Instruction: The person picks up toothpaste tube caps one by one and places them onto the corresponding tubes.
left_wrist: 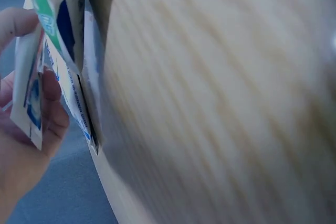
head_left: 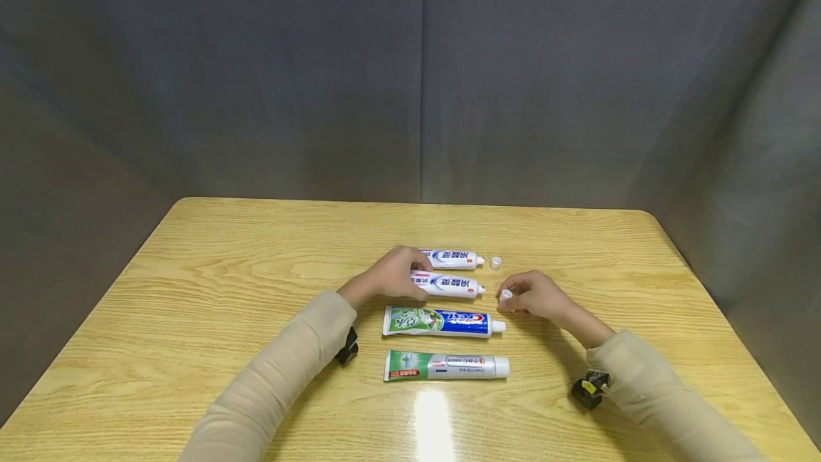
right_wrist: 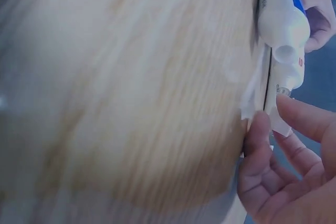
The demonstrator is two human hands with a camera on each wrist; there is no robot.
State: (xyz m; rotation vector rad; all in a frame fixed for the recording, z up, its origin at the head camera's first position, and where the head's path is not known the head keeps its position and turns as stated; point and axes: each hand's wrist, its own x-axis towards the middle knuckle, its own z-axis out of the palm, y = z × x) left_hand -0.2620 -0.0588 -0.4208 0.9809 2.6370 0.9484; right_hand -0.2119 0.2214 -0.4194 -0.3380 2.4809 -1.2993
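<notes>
My left hand (head_left: 393, 273) holds the tail end of a white toothpaste tube (head_left: 452, 286) between thumb and fingers. The tube's bare nozzle points right. In the left wrist view its crimped tail (left_wrist: 27, 90) shows between the fingers. To the right of that nozzle, my right hand (head_left: 539, 296) pinches a small white cap (head_left: 506, 294) with thumb and fingertips, a short gap from the nozzle. The right wrist view shows this cap (right_wrist: 281, 123) partly hidden by the fingers. Just behind lies a matching uncapped tube (head_left: 457, 259), partly covered by my left hand.
A loose white cap (head_left: 496, 262) stands beside the rear tube's nozzle. Nearer me lie a capped green and blue Crest tube (head_left: 442, 321) and a capped green and silver tube (head_left: 449, 366). All rest on a wooden table (head_left: 256, 248) with grey cloth (head_left: 321, 77) behind.
</notes>
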